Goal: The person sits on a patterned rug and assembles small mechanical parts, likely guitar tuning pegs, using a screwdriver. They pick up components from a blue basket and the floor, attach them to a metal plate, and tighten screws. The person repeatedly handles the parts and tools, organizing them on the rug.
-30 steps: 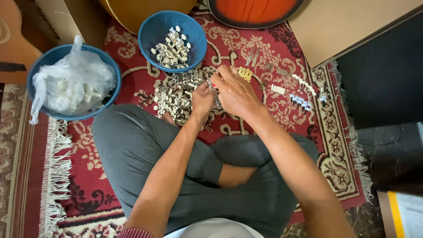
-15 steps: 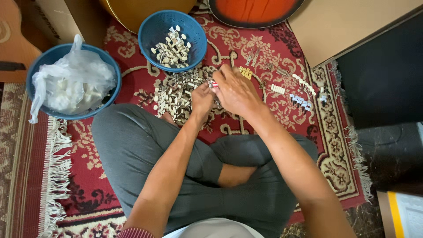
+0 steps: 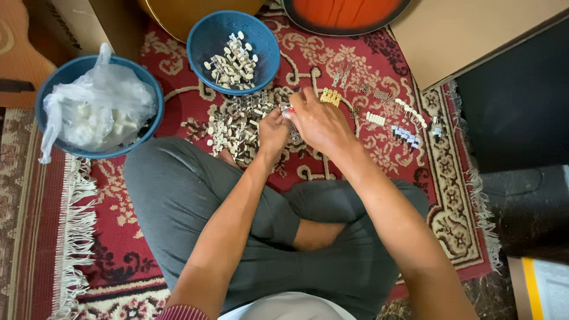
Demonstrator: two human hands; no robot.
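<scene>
Our left hand (image 3: 274, 131) and right hand (image 3: 320, 121) meet, fingertips pinching 1 small metal part (image 3: 287, 109) together above the heap of cream-knobbed parts (image 3: 237, 127) on the red carpet (image 3: 195, 106).

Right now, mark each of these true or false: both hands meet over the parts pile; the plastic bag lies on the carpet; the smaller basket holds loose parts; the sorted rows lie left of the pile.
1. The left hand and right hand meet over the pile of small parts. True.
2. The plastic bag lies on the carpet. False: it sits inside the larger blue basket.
3. The smaller blue basket holds loose parts. True.
4. The sorted rows lie left of the pile. False: they lie to its right.
</scene>
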